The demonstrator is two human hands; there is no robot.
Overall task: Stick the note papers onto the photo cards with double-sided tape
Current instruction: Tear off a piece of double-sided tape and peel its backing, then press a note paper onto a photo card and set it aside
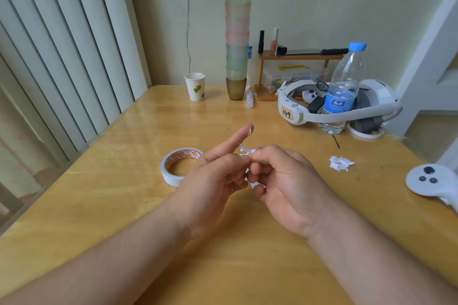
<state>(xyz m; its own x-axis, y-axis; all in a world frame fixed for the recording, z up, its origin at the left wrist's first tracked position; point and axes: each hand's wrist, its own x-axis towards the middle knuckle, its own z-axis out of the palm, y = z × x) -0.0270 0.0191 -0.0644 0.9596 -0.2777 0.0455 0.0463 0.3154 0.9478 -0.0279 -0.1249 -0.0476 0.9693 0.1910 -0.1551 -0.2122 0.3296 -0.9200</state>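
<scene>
Head view showed both hands at centre frame: the left hand [215, 181] and right hand [280, 181] pinched a white tape scrap [247, 150] between fingertips. Tape roll [177, 165] lay on the table [99, 205] just left of them; paper bits [340, 163] sat right.

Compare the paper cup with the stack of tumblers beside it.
The paper cup is a single low white cup printed with green leaves; the stack of tumblers is a tall column of many nested cups in frosted green, pink and blue, with a dark olive one at the bottom. The paper cup is opaque; the tumblers look translucent. Both stand upright on the wooden table near the wall.
</scene>
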